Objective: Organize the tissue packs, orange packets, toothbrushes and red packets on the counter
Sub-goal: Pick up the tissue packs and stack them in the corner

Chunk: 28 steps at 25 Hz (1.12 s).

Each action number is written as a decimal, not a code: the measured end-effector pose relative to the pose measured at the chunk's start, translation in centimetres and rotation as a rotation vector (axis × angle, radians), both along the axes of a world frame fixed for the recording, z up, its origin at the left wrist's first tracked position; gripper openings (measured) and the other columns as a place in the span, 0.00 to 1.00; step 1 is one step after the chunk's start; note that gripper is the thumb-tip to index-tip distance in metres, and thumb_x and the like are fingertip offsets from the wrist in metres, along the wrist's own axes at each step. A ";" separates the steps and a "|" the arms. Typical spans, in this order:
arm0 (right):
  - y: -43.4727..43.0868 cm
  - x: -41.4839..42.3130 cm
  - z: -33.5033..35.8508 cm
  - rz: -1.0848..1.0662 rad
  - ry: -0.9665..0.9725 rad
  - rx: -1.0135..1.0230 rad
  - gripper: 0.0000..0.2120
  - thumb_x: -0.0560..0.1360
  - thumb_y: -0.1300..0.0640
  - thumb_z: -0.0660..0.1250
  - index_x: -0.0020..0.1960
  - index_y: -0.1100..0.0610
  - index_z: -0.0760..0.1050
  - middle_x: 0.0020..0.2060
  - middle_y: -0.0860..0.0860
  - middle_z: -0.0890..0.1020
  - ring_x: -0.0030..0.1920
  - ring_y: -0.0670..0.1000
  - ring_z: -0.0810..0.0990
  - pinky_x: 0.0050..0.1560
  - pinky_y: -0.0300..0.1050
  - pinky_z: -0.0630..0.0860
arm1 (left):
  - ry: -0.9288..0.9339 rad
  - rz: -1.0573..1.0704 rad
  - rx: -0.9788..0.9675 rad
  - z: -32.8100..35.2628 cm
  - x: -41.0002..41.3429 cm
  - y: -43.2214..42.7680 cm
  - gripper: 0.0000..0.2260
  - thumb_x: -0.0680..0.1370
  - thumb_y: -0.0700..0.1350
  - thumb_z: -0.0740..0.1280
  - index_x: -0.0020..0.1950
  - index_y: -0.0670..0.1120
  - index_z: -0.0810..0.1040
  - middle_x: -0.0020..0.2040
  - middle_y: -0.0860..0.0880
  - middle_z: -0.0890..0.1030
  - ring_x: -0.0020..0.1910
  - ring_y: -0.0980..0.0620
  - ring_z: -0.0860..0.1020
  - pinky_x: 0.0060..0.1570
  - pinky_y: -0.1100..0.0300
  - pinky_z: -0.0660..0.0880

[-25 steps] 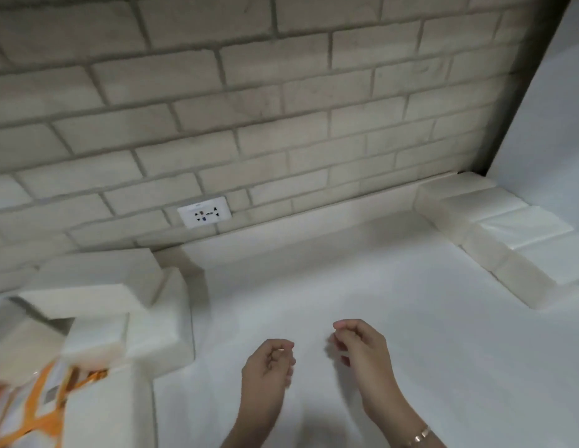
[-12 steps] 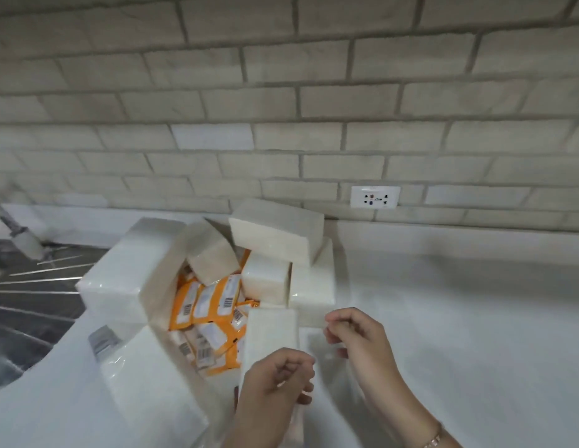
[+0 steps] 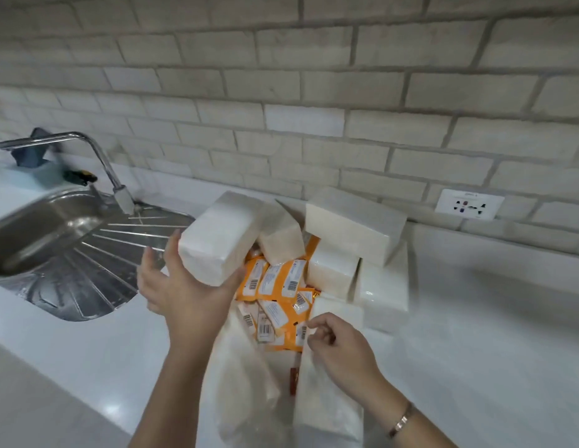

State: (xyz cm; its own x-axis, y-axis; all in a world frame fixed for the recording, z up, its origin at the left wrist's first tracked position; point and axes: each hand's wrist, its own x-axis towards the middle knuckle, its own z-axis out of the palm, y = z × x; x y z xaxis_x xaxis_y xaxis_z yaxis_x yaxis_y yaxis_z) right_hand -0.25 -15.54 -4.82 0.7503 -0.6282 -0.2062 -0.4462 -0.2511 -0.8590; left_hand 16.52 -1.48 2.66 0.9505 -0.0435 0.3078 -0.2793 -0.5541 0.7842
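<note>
Gripping blocky white tissue pack (image 3: 217, 240), left hand (image 3: 184, 292)

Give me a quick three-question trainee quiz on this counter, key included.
1. True or false: the orange packets lie among the tissue packs.
2. The left hand grips: A) the leftmost tissue pack B) a toothbrush C) a red packet.
3. Fill in: the faucet stands at the ____.
Key: 1 true; 2 A; 3 sink.
</note>
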 end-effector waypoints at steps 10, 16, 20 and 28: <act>-1.9 -0.1 -0.1 0.163 0.036 0.001 0.06 0.76 0.52 0.71 0.52 0.43 0.79 0.39 0.43 0.75 0.39 0.42 0.73 0.46 0.40 0.73 | 0.098 -0.114 0.006 -3.2 5.9 -1.8 0.42 0.66 0.54 0.82 0.75 0.62 0.65 0.73 0.44 0.65 0.71 0.41 0.70 0.66 0.43 0.71; -2.1 -0.4 -0.3 0.149 0.003 0.083 0.07 0.79 0.53 0.70 0.56 0.47 0.81 0.38 0.42 0.74 0.37 0.41 0.72 0.44 0.39 0.71 | -0.082 -0.081 -0.206 -1.0 1.6 -1.4 0.37 0.66 0.50 0.84 0.72 0.56 0.74 0.72 0.45 0.69 0.71 0.48 0.69 0.69 0.55 0.69; -2.6 -1.4 0.7 0.107 -0.157 0.355 0.14 0.78 0.49 0.70 0.61 0.53 0.81 0.43 0.46 0.80 0.42 0.42 0.76 0.45 0.34 0.73 | 0.084 -0.241 -0.572 0.8 -4.8 -1.1 0.36 0.65 0.42 0.84 0.70 0.58 0.76 0.68 0.52 0.77 0.66 0.55 0.77 0.61 0.57 0.76; -4.7 -7.7 2.6 -0.205 -0.863 0.931 0.49 0.65 0.38 0.81 0.78 0.55 0.63 0.71 0.61 0.77 0.70 0.64 0.77 0.64 0.59 0.80 | 0.971 -0.597 -0.762 -1.9 -15.3 -4.9 0.33 0.58 0.51 0.81 0.63 0.54 0.82 0.61 0.46 0.86 0.59 0.41 0.84 0.60 0.33 0.78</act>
